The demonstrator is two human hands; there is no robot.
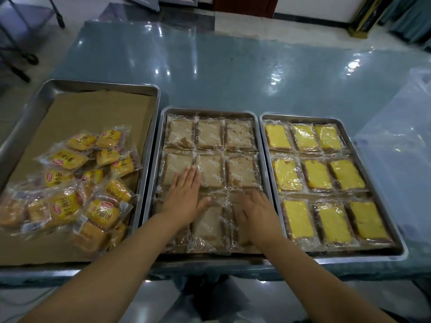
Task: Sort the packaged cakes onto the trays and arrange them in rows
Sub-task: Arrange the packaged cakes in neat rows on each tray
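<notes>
Item: packaged cakes, three trays side by side on tabletop (233,66).

- Middle tray (205,110): brown cakes (211,170), three rows of three, long axes near-to-far.
- Right tray (303,116): yellow cakes (317,173), three rows of three, same lie.
- Left tray (93,83): cardboard liner (93,113); loose heap of yellow-labelled packets (81,183), axes mixed, unsorted.
- Left hand (184,194): flat, fingers straight, pressing the middle tray's left column; grips nothing.
- Right hand (255,212): fingers spread, resting on the near-right brown packet; grips nothing.

Note: the heap lies left of both hands; the left hand is nearer and probably the one to reach for it.
</notes>
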